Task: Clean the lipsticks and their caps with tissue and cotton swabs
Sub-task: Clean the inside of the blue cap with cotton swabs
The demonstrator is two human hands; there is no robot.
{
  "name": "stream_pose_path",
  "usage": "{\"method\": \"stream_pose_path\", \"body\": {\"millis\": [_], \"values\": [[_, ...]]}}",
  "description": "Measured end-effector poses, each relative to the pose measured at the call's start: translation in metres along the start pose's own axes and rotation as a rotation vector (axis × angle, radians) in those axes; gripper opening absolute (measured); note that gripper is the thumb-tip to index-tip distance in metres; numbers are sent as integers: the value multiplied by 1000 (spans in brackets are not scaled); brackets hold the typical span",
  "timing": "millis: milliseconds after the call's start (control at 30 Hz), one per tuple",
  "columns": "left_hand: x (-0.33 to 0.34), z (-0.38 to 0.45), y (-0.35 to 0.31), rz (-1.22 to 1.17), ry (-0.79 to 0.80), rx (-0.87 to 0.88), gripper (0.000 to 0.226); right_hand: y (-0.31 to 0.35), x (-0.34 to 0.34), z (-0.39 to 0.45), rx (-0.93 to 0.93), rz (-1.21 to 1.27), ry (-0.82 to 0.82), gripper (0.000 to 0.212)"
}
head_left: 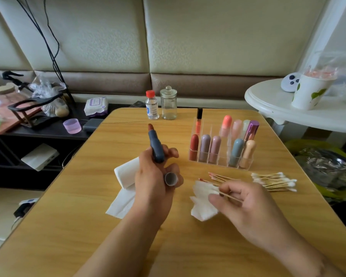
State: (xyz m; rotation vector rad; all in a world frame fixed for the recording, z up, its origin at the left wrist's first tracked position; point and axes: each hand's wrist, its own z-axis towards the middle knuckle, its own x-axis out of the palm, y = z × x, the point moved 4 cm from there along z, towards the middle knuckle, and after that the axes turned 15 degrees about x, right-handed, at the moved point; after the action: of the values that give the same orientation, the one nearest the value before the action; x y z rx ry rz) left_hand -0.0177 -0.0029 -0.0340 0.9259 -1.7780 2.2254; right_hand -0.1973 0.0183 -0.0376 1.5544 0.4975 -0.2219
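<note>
At the centre of the frame, your left hand (154,176) is gripping an uncapped slate-blue lipstick tube (155,145) upright, its reddish-brown bullet pointing toward the top of the picture, while the lower fingers of the same hand are curling round the matching grey-blue cap (170,178), whose open mouth is facing the camera. Your right hand (238,200), at lower right of centre, is pinching a wooden-stemmed cotton swab (229,195) between thumb and fingers, its tip lying against a crumpled white tissue (203,200) that is resting on the light wooden tabletop (88,226). A folded white tissue sheet (124,188) is lying just left of your left hand, partly under your wrist.

To the right of centre, a clear acrylic organiser (220,154) is holding capped lipsticks in red, mauve, pink, coral, pale green, teal and peach, with a metallic purple tube and a black-capped orange gloss among them. In front of it, a heap of used swabs with reddened tips (218,177) is lying near the crumpled tissue, and a pile of clean white-tipped cotton swabs (274,181) is sitting further right.

Near the top edge of the table, a small clear bottle with a red cap (152,105) is standing beside a lidded glass jar (168,104). A white round side table (288,112) carrying a paper cup (308,92) is filling the upper right.
</note>
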Motion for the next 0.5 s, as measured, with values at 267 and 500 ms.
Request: {"method": "stream_pose_path", "body": {"millis": [267,500], "values": [[15,-11,4,73,114,-4,24,22,3,-18,-312,-78,-172,52],[27,-27,5,200,302,1,36,30,17,-21,-472,-156,-127,35]]}}
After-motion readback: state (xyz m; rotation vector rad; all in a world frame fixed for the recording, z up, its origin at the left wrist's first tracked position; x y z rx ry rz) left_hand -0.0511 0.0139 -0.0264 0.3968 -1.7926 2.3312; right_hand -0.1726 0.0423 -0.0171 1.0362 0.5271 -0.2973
